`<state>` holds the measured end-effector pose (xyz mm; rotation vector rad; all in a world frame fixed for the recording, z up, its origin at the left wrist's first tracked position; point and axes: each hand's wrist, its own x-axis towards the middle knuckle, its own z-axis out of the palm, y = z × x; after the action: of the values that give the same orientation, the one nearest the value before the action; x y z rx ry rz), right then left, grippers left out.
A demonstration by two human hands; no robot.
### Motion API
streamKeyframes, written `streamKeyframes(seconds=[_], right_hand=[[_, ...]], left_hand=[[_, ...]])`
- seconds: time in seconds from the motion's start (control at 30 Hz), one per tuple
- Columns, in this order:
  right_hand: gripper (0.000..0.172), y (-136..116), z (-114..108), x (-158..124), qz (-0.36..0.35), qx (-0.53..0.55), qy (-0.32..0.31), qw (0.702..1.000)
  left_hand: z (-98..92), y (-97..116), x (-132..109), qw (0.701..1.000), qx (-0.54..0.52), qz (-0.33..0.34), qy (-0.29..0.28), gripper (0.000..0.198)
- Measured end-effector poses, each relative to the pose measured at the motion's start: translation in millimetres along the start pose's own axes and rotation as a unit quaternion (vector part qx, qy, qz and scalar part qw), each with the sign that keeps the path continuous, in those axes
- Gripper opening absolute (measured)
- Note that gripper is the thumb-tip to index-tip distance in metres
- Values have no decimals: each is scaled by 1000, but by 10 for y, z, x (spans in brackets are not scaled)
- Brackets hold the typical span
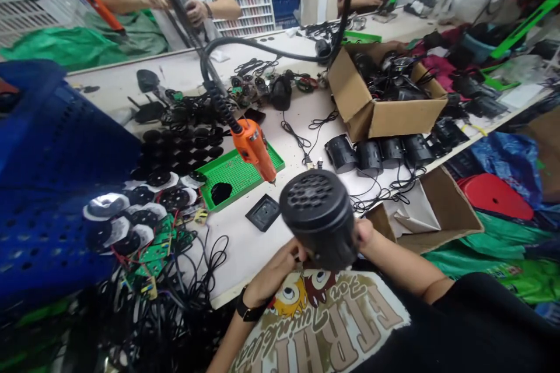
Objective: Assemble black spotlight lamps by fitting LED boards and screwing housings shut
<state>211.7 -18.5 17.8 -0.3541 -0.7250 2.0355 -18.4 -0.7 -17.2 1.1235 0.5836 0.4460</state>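
Note:
I hold a round black speaker housing (pixel 318 213) with a perforated grille close to my chest, over the table's near edge. My left hand (pixel 275 271), with a black watch at the wrist, has its fingers curled at the housing's lower left side. My right hand (pixel 362 234) grips its right side, mostly hidden behind it. An orange electric screwdriver (pixel 254 148) hangs on a coiled cable above a green tray (pixel 238 178). A small black square plate (pixel 263 212) lies on the table in front of me.
A blue crate (pixel 52 175) stands at the left beside black discs and green circuit boards (pixel 153 250) with tangled wires. Finished black housings (pixel 378 154) line up before an open cardboard box (pixel 385 105); another box (pixel 433 210) sits at the right edge. Two other people work across the table.

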Motion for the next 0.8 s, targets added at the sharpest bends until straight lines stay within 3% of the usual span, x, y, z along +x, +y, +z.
streamKeyframes(seconds=[0.1,0.17,0.23,0.37,0.47,0.53,0.63,0.7,0.8], right_hand=[[92,-346,166,-191,-97,-34,15,995],[90,-598,249,-254,-177,-79,87,977],[77,-866,238,-255,-264,-120,180,940],[52,-1415,-88,-143,-376,-163,303,861],[50,-1688,-443,-79,-427,-213,398,783],[54,-1728,-658,-90,-392,-286,464,741],[58,-1591,-906,-165,-286,-371,521,714],[59,-1437,-1009,-216,-230,-399,543,703],[61,-1260,-1049,-238,-156,-459,588,647]], left_hand=[[83,73,145,990,72,-18,-120,63],[134,114,223,982,63,-24,-175,70],[188,159,281,975,44,-24,-217,72],[293,247,327,979,55,-18,-196,66],[326,243,305,986,66,-25,-152,63],[312,194,275,990,60,-38,-118,60],[253,90,222,995,51,-53,-70,57],[212,39,191,996,45,-56,-46,57],[174,29,160,996,44,-70,-20,57]])
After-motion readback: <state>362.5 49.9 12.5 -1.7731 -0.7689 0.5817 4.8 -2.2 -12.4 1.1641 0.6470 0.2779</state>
